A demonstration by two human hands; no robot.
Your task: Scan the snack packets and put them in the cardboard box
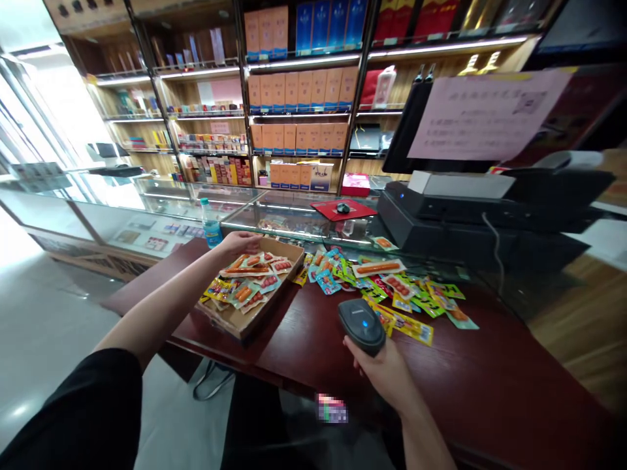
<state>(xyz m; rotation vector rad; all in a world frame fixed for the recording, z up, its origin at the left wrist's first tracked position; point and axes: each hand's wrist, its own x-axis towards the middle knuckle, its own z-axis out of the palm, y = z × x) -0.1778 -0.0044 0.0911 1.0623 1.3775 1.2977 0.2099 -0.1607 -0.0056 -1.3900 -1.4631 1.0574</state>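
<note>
My right hand [385, 369] is wrapped around the handle of a dark barcode scanner [361, 325], whose blue light is lit. The scanner's head is over the near edge of a pile of snack packets [372, 277]. My left hand [241, 243] is over the far left side of an open cardboard box [289, 251], its fingers curled. Whatever those fingers hold, if anything, is hidden. Inside the box lie several clear-wrapped sausages [252, 271] and some yellow packets [219, 288]. On top of the loose pile rests a long packaged sausage [379, 267].
A blue-capped bottle [212, 232] stands behind the box. The dark red table [304, 339] meets a glass display counter [235, 215]. At right are a monitor with a paper sheet [484, 117] and a black cash drawer [416, 225]. A mouse [343, 208] sits on a red mat.
</note>
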